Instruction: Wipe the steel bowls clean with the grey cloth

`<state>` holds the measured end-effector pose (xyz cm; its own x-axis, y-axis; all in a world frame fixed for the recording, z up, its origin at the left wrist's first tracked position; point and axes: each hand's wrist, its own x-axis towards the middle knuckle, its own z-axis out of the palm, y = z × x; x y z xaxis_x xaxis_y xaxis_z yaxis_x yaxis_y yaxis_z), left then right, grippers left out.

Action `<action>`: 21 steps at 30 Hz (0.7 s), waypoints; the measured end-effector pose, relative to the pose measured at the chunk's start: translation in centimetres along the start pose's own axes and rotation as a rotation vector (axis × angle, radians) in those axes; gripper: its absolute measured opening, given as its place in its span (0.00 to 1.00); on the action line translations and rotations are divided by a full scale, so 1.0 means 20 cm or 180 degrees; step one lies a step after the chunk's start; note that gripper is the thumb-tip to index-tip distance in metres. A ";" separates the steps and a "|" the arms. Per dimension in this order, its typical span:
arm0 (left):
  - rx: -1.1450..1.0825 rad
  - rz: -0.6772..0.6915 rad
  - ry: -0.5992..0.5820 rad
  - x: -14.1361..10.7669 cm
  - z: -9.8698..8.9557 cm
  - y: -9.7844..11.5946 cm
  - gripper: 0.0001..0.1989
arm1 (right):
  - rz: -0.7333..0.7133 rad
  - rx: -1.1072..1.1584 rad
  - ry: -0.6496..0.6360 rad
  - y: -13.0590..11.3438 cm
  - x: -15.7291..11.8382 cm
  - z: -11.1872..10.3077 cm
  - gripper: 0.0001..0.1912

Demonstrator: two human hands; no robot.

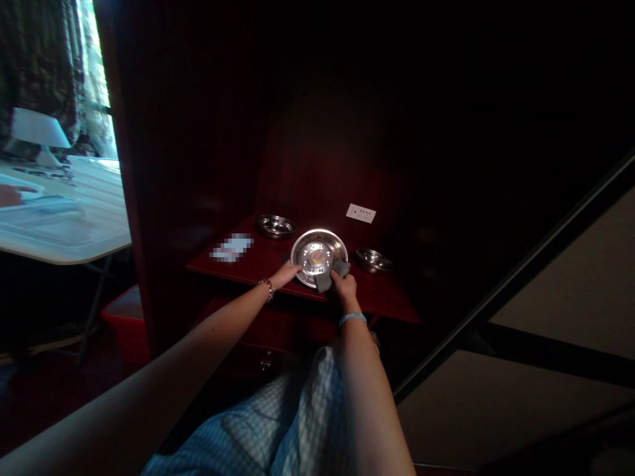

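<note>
A shiny round metal bowl (pixel 310 254) is tilted up above the dark red desk, its inside facing me, with a yellowish mark at its centre. My left hand (pixel 286 273) grips its rim at the lower left, thumb on the inner side. A grey cloth (pixel 324 282) lies over the lower right of the bowl, and my right hand (pixel 344 284) is closed on it against the rim. The fingers behind the bowl are hidden.
On the desk (pixel 391 302) stand a metal bowl (pixel 276 227) at the back left and another metal bowl (pixel 374 260) at the right. A blurred white item (pixel 232 248) lies left. A socket (pixel 360 213) is on the back panel. A white table (pixel 94 231) stands far left.
</note>
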<state>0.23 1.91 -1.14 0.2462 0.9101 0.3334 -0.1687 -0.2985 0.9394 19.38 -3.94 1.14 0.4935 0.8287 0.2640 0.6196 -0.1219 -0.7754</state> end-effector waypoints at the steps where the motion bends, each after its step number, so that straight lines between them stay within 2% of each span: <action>1: 0.0003 -0.0016 0.0013 0.00 0.00 0.00 0.24 | 0.0065 -0.0041 0.0021 -0.01 0.00 -0.01 0.17; 6: 0.0004 0.0039 -0.0051 -0.01 0.00 0.01 0.23 | 0.0164 -0.0056 0.0152 -0.06 -0.02 -0.06 0.18; 11: 0.0065 -0.0199 0.0027 0.00 0.00 0.01 0.20 | 0.0178 0.0199 0.0486 -0.09 -0.05 -0.09 0.15; 15: 0.0034 -0.0257 0.0065 0.00 0.00 0.00 0.18 | 0.0271 0.0269 0.0668 -0.11 -0.06 -0.11 0.17; 21: -0.0114 0.0031 -0.0043 0.01 0.00 -0.01 0.22 | 0.0296 0.0221 0.0952 -0.12 -0.07 -0.13 0.20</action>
<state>0.27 2.18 -1.30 0.2573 0.9031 0.3439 -0.2053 -0.2966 0.9327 18.80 -6.18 4.10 0.7100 0.6171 0.3391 0.5252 -0.1434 -0.8388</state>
